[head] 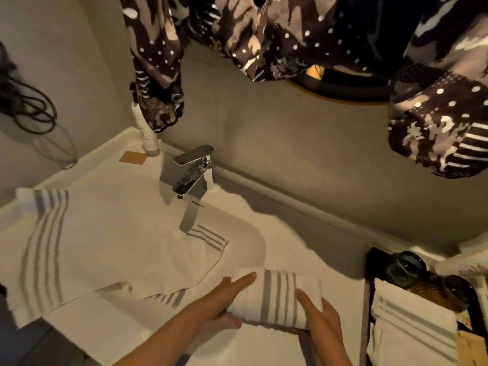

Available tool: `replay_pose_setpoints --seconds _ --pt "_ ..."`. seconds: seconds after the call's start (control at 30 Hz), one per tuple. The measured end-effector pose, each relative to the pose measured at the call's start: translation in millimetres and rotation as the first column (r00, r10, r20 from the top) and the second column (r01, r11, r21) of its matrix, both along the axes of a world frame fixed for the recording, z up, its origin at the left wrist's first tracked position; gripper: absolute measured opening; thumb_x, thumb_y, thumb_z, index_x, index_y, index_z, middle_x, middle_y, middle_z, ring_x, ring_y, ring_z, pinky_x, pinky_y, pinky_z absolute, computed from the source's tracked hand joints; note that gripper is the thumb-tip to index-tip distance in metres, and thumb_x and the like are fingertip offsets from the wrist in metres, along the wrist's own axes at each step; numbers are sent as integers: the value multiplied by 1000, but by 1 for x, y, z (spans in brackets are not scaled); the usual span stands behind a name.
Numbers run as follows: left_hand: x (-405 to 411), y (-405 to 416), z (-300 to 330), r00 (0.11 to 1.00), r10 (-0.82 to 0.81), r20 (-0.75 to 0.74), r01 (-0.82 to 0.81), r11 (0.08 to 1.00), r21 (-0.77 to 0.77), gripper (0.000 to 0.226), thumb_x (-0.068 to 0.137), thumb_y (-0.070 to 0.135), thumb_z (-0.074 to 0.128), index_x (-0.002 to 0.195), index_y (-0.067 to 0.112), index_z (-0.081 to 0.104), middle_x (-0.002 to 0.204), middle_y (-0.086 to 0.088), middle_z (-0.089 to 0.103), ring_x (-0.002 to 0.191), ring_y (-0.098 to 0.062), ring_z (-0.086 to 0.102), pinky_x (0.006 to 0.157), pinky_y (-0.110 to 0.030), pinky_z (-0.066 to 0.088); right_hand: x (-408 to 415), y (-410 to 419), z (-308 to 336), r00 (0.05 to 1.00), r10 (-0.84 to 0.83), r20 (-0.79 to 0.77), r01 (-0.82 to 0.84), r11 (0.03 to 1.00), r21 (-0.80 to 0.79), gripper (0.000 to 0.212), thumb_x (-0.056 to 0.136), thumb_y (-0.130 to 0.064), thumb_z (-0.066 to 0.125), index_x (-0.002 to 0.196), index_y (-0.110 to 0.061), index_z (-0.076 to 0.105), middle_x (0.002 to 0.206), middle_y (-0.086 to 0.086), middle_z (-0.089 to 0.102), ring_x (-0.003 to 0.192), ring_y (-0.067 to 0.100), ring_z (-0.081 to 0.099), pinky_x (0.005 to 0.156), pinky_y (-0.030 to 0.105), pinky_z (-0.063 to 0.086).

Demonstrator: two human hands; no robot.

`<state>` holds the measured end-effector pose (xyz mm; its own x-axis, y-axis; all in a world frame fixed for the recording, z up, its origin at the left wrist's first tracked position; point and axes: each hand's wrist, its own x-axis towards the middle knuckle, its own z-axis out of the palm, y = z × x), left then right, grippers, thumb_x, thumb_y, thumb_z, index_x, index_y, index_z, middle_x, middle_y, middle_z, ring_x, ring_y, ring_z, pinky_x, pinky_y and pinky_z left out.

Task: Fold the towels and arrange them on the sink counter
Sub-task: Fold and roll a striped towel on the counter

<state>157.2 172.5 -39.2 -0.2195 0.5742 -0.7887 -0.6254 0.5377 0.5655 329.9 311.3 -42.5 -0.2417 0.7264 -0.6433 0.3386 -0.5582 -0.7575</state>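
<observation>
White terry with grey stripes: a folded towel [274, 298] lies on the sink counter [303, 249] at 6 o'clock in the view, just right of the basin [253, 233]. The left hand [227, 299] holds its left end, fingers straight along the top edge and thumb tucked underneath. The right hand [320, 311] lies against its right end, fingers straight and close together; whether the thumb grips cannot be told. An unfolded striped towel [111, 241] is draped over the basin and counter from 9 o'clock toward the centre, one corner reaching under the chrome faucet [194, 171]. At 4 o'clock two more folded striped towels [412, 328] rest in a dark tray [369, 299], with a dark jar [408, 268] behind them. A white bottle [146, 130] stands at 11 o'clock against the wall, beside a tan square [132, 157]. Patterned fabric [264, 35] hangs across 12 o'clock.
</observation>
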Motion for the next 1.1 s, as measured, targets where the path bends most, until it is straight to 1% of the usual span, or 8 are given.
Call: replay_pose_setpoints --seconds 0.13,0.23,0.3,0.43,0.57,0.7,0.93,1.1 --pt "-68 22 10 940 222 -259 -189 971 149 82 60 53 84 130 24 54 119 -2 69 101 -22 70 86 -42 59 -68 11 12 961 -29 -275 36 999 18 40 82 -20 78 120 -13 66 109 12 73 95 39 70 68 59 58" --pt "-131 61 15 857 367 -361 -298 926 233 54 78 40 80 122 26 51 121 -5 64 99 -22 66 84 -40 58 -139 35 20 954 -25 -300 64 990 122 37 86 -17 73 121 -14 65 113 8 72 101 26 70 81 43 60" --pt "-154 78 11 763 427 -485 -357 904 235 50 87 32 73 128 23 45 124 -5 59 105 -22 61 86 -35 53 -187 55 12 955 -24 -297 69 988 141 36 82 -21 78 115 -13 66 113 10 72 103 27 69 93 49 55" --pt "-144 67 -16 146 13 -989 -4 1000 13 55 95 19 57 145 18 35 148 -7 37 137 -25 37 111 -39 36 -255 71 -16 994 36 -101 -22 990 138 61 61 -50 81 103 -7 67 105 15 72 91 30 71 87 49 58" --pt "-161 68 -37 -216 -420 -881 358 805 -472 72 98 16 42 157 21 1 164 -2 -17 152 -22 -11 123 -46 10 -277 79 -8 957 67 282 -139 960 242 84 74 -73 60 137 -18 53 138 13 56 122 32 56 102 38 44" --pt "-169 69 -34 -199 -417 -887 364 809 -462 70 95 13 44 157 24 13 165 4 -7 152 -17 -5 124 -42 7 -265 88 3 947 159 278 -219 955 199 117 58 -86 55 147 -12 39 148 14 45 134 35 44 110 41 36" --pt "-155 46 -12 -130 -200 -971 374 897 -234 44 92 14 53 134 24 51 151 3 37 136 -18 37 113 -29 34 -213 55 14 982 19 187 -83 936 342 66 90 -53 58 138 -9 43 136 14 54 121 33 52 99 41 43" --pt "-134 -3 12 -43 -325 -945 348 882 -319 33 93 16 52 125 20 58 135 3 51 120 -21 51 101 -32 42 -189 21 21 982 74 173 -134 921 367 45 94 -43 56 126 -13 48 124 12 60 109 33 60 94 39 47"
